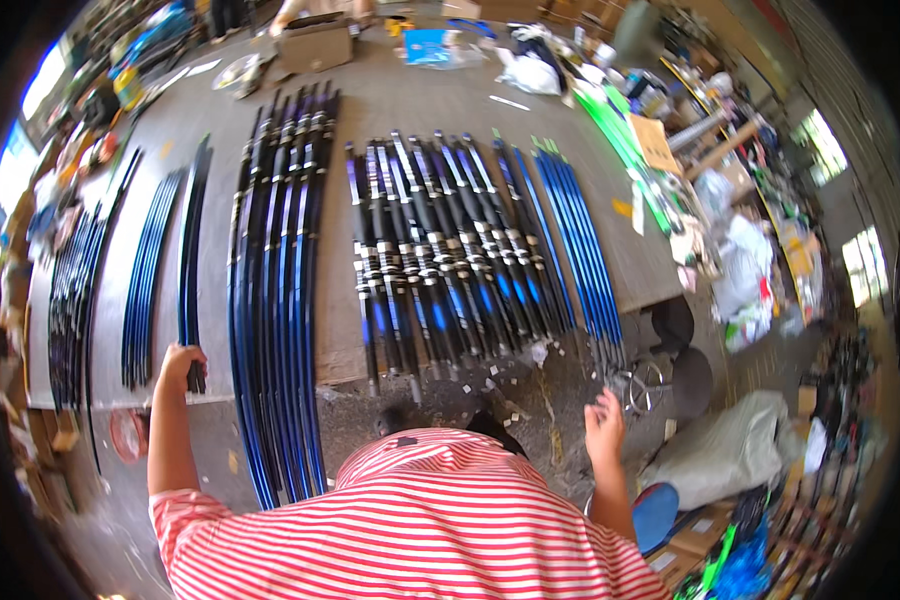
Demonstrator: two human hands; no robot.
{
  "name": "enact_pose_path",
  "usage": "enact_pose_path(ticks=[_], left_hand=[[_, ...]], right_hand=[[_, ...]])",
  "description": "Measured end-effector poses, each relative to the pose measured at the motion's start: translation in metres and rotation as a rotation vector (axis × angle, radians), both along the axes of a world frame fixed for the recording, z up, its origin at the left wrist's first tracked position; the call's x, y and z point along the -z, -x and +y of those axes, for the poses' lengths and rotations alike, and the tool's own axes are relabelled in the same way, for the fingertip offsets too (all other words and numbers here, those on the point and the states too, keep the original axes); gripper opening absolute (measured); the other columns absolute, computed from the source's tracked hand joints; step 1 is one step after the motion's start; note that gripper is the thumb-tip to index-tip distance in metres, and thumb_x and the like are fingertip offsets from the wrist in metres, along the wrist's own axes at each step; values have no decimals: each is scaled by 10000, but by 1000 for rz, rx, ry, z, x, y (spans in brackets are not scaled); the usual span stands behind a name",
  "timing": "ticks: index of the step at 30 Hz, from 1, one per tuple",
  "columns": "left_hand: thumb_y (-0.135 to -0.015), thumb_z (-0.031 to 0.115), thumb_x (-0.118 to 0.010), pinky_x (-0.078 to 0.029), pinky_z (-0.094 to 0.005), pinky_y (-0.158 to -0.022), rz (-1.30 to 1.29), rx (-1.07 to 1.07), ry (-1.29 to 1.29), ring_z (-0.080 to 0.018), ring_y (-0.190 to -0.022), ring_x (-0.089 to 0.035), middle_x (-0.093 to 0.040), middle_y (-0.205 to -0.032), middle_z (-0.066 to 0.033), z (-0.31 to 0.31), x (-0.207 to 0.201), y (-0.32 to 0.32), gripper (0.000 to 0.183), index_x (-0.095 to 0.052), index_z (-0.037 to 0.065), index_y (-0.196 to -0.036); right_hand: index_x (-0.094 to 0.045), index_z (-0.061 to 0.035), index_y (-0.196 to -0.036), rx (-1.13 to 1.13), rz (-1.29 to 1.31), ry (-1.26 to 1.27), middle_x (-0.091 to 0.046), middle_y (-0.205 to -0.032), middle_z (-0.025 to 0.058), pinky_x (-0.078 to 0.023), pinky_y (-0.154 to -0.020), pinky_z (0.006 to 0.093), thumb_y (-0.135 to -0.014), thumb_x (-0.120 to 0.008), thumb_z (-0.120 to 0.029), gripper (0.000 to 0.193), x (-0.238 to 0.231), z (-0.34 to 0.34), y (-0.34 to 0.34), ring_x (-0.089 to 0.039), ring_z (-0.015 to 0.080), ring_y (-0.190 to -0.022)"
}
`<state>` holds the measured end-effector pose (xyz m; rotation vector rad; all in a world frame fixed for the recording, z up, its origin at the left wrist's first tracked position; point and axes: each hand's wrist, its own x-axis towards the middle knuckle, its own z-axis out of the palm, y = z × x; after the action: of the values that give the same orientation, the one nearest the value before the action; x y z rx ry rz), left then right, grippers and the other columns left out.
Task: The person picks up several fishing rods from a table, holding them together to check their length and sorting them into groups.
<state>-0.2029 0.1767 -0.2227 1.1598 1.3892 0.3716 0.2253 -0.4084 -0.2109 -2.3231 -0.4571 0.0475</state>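
At the left, my left hand [182, 364] is closed around the lower ends of a narrow bundle of dark rod sections [192, 240], which lies on the table. My right hand [604, 418] is off the table's near edge at the right, fingers loosely bent and apart, with nothing visible in them. Just beyond it are the lower ends of a bundle of thin blue rod sections [578, 235]. Between my hands lie long blue-and-black fishing rods [282, 240] that overhang the near edge, and a wide row of thicker fishing rods [435, 250] with silver fittings.
More thin blue sections [153, 280] and dark rods [75, 300] lie at the far left of the grey table [410, 100]. A cardboard box [313, 45] and blue packet [426, 46] stand at the back. Round stools [685, 380] and a pale sack [725, 440] are at the right.
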Motion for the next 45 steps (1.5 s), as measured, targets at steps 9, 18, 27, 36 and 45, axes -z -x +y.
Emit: enact_pose_path(ticks=[9,18,27,36,45], left_hand=[[-569,-28,-557,-464,-331,-435,-208,273,83,-202,-453,-517,-500,-542,-105,-145,-109,-176,98,-484,5,-625],[-604,-9,-593,-459,-335,-485,-364,515,380,-218,-496,-535,-535,-586,-101,-360,-59,-438,89,-544,3,-677],[-624,-8,-607,-461,-341,-455,-444,625,536,-229,-502,-566,-571,-630,-123,-507,-1,-577,212,-527,-23,-820],[-752,229,-651,-511,-291,-634,-107,1125,277,-189,-747,-592,-591,-861,-135,-501,4,-582,542,-421,-61,-1147],[-815,179,-587,-516,-291,-620,-304,555,169,-166,-733,-591,-598,-857,-101,-415,-44,-403,319,-502,-25,-1045]], right_hand=[[-488,-34,-1115,-370,23,-223,-598,-953,132,-483,-688,309,-754,-611,-116,391,-21,67,-55,-610,203,-787],[-332,37,-1215,-569,691,-648,-595,-912,102,-459,-707,278,-791,-619,-303,615,-15,119,-117,-587,163,-803],[-456,-1,-1002,-260,869,-574,-567,-772,99,-490,-564,316,-575,-682,-18,484,29,21,-245,-586,182,-632],[-340,63,-1166,-305,770,-285,-596,-869,145,-488,-645,300,-593,-696,2,677,68,-29,-324,-595,194,-703],[-395,4,-1242,-248,692,-410,-445,-1229,160,-307,-946,334,-796,-601,-199,532,63,-46,-327,-424,227,-1113]])
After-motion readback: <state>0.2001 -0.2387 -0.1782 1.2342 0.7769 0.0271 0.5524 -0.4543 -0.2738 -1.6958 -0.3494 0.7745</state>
